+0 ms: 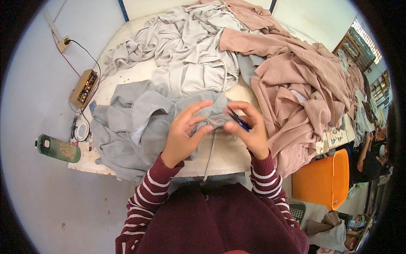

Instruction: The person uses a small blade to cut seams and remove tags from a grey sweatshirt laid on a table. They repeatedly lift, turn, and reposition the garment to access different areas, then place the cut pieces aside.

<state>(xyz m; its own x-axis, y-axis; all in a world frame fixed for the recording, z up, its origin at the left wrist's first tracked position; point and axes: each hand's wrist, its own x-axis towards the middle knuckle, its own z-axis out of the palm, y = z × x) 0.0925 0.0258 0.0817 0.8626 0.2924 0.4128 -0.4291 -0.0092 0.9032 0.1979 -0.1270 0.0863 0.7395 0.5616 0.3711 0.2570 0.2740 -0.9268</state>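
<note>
Pinching grey garment (139, 127): left hand (182, 134); right hand (250, 129) gripping small snips (237, 120); orange basket (323, 180) nearby.

left hand (182, 134): fingers curled, pinching | right hand (249, 129): fingers pinched (both raised, close together)

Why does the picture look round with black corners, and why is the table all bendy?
Head view: a fisheye lens makes a round picture with black corners, and it bows the table's straight edges. Light is soft and even, with no strong glare and only faint shadows under the grey cloth. The left hand and right hand look fairly sharp; the far right rim is dim and smeared.
</note>
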